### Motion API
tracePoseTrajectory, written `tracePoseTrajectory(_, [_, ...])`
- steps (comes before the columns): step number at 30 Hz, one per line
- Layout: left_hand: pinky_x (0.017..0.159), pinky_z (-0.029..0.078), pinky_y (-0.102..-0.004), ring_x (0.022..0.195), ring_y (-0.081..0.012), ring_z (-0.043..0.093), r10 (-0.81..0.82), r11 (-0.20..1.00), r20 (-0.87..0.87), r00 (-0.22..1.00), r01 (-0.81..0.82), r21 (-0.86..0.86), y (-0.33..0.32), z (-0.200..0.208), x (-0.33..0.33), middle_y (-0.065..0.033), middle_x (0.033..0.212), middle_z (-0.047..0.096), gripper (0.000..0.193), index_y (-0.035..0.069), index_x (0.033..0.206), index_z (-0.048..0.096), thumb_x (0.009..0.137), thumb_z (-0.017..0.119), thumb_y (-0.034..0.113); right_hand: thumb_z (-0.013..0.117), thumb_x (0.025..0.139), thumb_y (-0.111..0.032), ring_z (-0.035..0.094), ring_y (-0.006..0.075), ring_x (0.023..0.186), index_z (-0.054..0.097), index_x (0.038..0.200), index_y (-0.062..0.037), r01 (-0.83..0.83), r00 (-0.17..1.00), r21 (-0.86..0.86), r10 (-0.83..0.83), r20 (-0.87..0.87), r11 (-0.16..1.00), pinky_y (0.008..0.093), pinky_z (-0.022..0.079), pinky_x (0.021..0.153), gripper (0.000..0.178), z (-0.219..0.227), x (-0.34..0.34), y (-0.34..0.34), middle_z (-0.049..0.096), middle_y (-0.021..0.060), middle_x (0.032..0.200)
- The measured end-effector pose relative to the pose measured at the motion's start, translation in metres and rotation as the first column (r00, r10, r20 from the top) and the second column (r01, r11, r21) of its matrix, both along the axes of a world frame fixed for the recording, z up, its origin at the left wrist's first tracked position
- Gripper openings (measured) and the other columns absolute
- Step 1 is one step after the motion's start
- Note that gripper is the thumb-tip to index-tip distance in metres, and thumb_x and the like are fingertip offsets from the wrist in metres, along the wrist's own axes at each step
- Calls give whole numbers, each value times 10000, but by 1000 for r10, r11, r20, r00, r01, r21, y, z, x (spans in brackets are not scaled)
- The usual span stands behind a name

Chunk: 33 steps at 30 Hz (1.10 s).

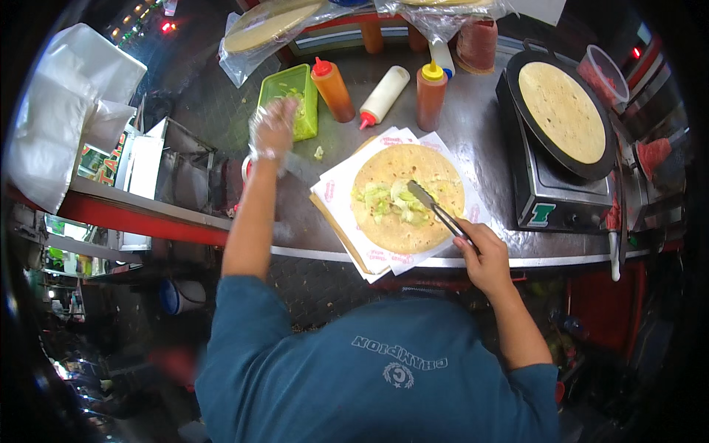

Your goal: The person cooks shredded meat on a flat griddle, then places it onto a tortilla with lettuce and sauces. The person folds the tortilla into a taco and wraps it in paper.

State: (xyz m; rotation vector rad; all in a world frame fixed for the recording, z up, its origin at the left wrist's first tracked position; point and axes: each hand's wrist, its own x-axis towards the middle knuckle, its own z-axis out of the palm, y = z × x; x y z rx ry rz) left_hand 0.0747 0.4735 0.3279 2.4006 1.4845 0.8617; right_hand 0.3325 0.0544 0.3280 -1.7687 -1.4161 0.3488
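Observation:
My right hand [485, 257] is closed round a pair of dark-tipped metal tongs [443, 215]. The tips of the tongs rest among shredded lettuce [377, 199], spread across the middle of a round flatbread [402, 235]. Under the flatbread lie printed white paper sheets [341, 193], stacked on a board at the counter's near edge. My left hand [273, 131], in a clear plastic glove, is over the near left side of a green tray [304, 134] that holds more lettuce. Its fingers are smeared, so I cannot see whether they hold anything.
Behind the papers stand an orange sauce bottle [337, 96] and a yellow-capped bottle [431, 100]; a white bottle [386, 94] lies between them. A second flatbread [561, 111] sits on a round black griddle [526, 136] at right. Bagged flatbreads [269, 26] are at the back.

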Motion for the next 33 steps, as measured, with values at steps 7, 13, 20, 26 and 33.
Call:
tracePoseTrajectory(7, [946,526,-493,1097,-380,669,-67,991,-241,968,35,-133,-61,-96,-8,-179,1139,711,300,113,1182,702,959,669,311,725,944,-98,691,265,868,700,1249,7,-24,988,193,52,-142,981,345,531,793,324,14,-44,102,716,175,988])
tracePoseTrajectory(13, [826,552,-465,925,-391,713,-131,963,-39,991,118,-243,-51,-70,1,-189,964,743,213,55,1018,734,958,674,250,709,961,-277,682,344,893,672,1237,-32,7,992,75,-16,123,997,436,529,811,371,23,-77,288,691,184,1022])
tracePoseTrajectory(20, [1050,512,-390,1201,-330,667,-83,993,469,879,32,117,15,-18,-39,-136,1340,687,516,128,1428,604,966,717,329,718,954,-248,681,363,961,670,1226,-8,-69,988,245,101,-120,967,435,533,861,367,21,-80,245,697,192,1069])
tracePoseTrajectory(26, [1082,497,-393,1234,-345,644,-209,929,-314,926,289,232,-16,-10,-49,-96,1332,692,600,229,1482,554,931,764,341,735,949,-165,698,263,1006,672,1277,8,178,961,94,-153,-229,980,359,535,893,376,-1,-5,102,714,187,1113])
tracePoseTrajectory(33, [855,581,-390,974,-284,749,-210,973,-86,974,217,81,57,-36,-58,-124,1079,771,270,153,1147,776,1014,655,354,732,939,-118,681,232,948,672,1280,10,233,972,-58,-235,-31,971,323,517,861,369,-14,33,-26,707,160,1031])
